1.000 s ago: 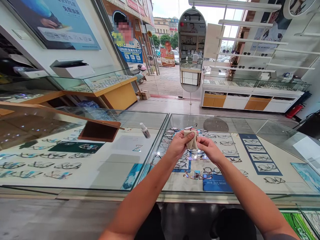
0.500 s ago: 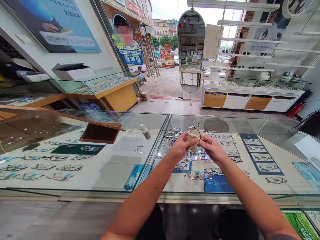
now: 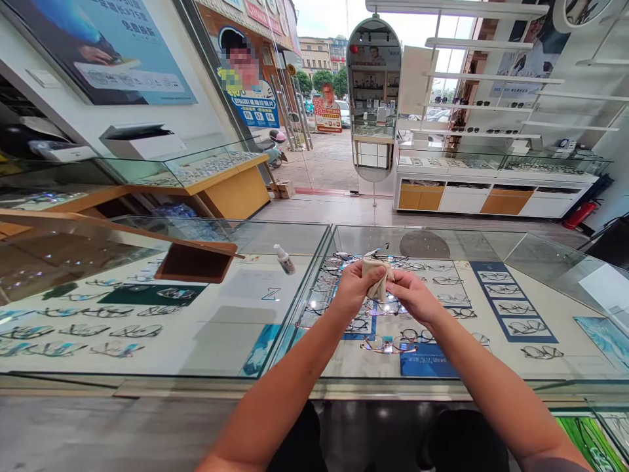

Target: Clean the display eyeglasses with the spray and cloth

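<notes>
My left hand [image 3: 358, 283] is closed on a beige cleaning cloth [image 3: 378, 287], its thumb pressing the folds over a pair of eyeglasses. Of these eyeglasses [image 3: 381, 250], mainly a thin dark temple shows above the fingers; the lenses are hidden by the cloth. My right hand [image 3: 410, 294] is closed at the cloth's right side, fingertips pinched on the edge of the eyeglasses, partly hidden. Both hands are above the glass display case [image 3: 339, 367], where rows of spectacle frames lie beneath them.
A small white spray bottle [image 3: 284, 259] stands on the glass to the left. Beyond it is a brown wooden-framed mirror [image 3: 196, 262], tilted over the left case. An oval standing mirror [image 3: 374, 98] and a white shelf cabinet [image 3: 491, 196] are across the floor.
My left hand has shifted slightly left, and its thumb now covers more of the bunched cloth. The right fingers have turned a little, still at the cloth's edge.
</notes>
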Available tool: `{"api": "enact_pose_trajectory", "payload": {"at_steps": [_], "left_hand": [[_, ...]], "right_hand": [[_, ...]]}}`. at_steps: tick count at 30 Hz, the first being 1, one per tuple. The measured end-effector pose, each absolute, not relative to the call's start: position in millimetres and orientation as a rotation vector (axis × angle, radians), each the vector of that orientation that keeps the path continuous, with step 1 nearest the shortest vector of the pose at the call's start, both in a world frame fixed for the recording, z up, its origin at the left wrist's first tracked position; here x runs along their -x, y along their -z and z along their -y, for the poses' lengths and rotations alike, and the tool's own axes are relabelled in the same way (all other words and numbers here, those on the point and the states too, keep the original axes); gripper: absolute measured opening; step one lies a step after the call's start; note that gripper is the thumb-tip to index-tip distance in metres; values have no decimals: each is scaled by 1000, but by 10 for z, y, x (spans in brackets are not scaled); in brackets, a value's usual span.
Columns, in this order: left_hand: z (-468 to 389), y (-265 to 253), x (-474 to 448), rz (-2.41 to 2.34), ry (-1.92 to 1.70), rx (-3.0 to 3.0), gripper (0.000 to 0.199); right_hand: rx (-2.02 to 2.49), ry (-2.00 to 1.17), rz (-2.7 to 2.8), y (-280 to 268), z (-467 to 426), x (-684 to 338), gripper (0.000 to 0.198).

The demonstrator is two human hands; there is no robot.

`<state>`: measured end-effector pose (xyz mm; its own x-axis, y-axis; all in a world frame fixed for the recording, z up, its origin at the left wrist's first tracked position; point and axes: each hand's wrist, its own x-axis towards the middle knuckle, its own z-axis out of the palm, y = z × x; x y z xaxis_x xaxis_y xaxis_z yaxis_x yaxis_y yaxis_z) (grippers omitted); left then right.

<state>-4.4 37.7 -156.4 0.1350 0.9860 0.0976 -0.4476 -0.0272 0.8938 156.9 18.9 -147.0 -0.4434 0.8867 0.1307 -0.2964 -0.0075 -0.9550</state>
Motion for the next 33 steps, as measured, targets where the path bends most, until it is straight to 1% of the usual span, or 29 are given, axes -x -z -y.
{"api": "enact_pose_trajectory", "payload": {"at_steps": [3, 7, 11, 16, 19, 23, 27, 33], "left_hand": [[-407, 1562, 49, -699, -1303, -985, 57], [-447, 1504, 131, -586, -1171, -1038, 63], [-459, 1461, 233, -555, -1086, -1078, 54], [-412, 1477, 181, -588, -1174, -1084, 53], [-390, 1504, 114, -650, -1250, -1067, 51], [-402, 1524, 81, -710, -1294, -1063, 59], [-435, 1494, 121, -642, -1208, -1101, 65], [-435, 1446, 206, -592, -1116, -1114, 54]], "right_hand": [[680, -1592, 1360, 1484, -212, -1572, 48], [681, -1564, 1311, 1446, -244, -1610, 49], [689, -1568, 1252, 1403, -250, -1642, 48], [681, -1604, 1212, 1438, -232, -1605, 49], [676, -1608, 1298, 1484, -219, -1566, 52], [690, -1600, 1363, 1503, -211, -1552, 52], [659, -1591, 1315, 1466, -231, -1593, 50], [690, -1633, 1195, 1434, -258, -1635, 49]]}}
